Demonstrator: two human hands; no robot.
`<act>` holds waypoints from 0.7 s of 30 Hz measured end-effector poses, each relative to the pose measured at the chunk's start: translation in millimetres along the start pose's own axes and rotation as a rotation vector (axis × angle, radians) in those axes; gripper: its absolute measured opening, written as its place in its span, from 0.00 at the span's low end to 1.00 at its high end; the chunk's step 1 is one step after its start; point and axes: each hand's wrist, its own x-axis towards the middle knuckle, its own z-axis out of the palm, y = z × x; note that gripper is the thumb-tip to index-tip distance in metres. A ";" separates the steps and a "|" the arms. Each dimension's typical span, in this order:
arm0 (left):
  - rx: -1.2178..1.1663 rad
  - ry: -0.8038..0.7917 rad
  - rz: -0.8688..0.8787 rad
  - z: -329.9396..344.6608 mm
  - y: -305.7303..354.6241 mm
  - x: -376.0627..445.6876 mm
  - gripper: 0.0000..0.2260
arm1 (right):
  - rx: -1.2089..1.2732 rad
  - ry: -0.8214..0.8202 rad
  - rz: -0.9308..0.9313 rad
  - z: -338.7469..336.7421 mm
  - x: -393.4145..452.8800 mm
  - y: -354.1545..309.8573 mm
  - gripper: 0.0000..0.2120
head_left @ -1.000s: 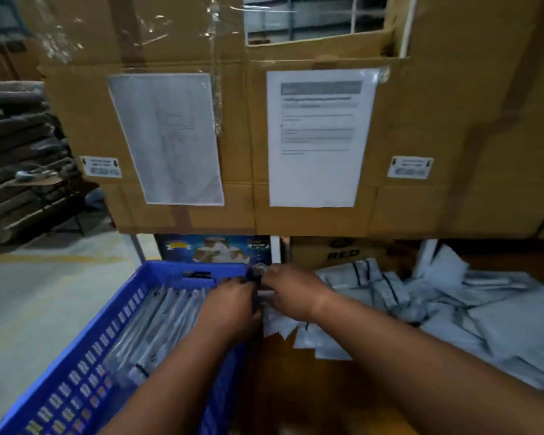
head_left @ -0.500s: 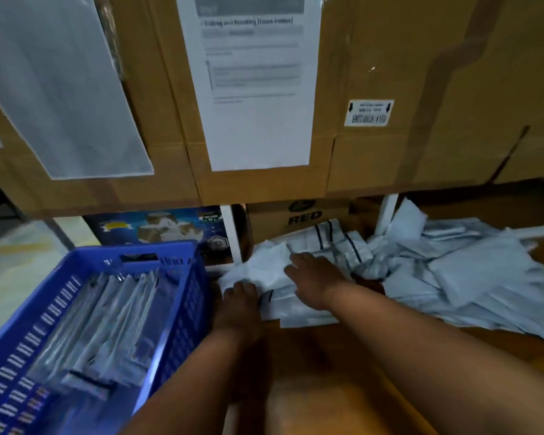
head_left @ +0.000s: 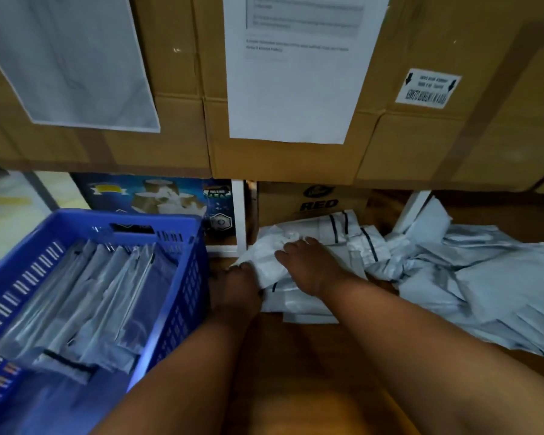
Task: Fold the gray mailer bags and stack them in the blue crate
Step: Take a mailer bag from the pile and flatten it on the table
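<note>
While both our hands work at the near edge of the loose pile, just below the middle of the frame, our right hand (head_left: 311,266) lies palm down with its fingers spread fairly flat on a pale gray mailer bag (head_left: 264,257), pressing it to the wooden tabletop (head_left: 311,356). Our left hand (head_left: 233,291), close beside it and just right of the blue crate (head_left: 182,296), has its fingertips curled on that bag's lower left edge; whether they pinch it or only touch we cannot tell. This bag is crumpled, and its long axis seems to run from lower right to upper left. More gray bags (head_left: 484,277) sprawl toward the right edge. Folded bags (head_left: 85,296) stand packed in the crate at lower left, long axes running from near to far.
</note>
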 end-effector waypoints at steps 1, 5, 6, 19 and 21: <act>-0.041 -0.003 0.005 -4.0 1.7 -4.7 0.23 | 0.036 0.025 0.009 -1.9 -6.6 1.6 0.24; -0.162 0.085 0.099 -25.4 10.4 -35.8 0.13 | 0.184 0.086 0.063 -16.6 -53.2 -0.3 0.22; -0.157 0.107 0.134 -28.2 13.0 -46.1 0.11 | 0.199 0.063 0.074 -18.2 -67.9 -3.0 0.22; -0.082 0.184 0.740 73.6 82.5 -281.4 0.19 | 0.414 0.133 0.092 73.5 -368.9 -17.1 0.14; -0.094 0.130 0.754 93.7 89.6 -306.3 0.24 | 0.435 0.138 0.100 87.3 -404.6 -13.7 0.17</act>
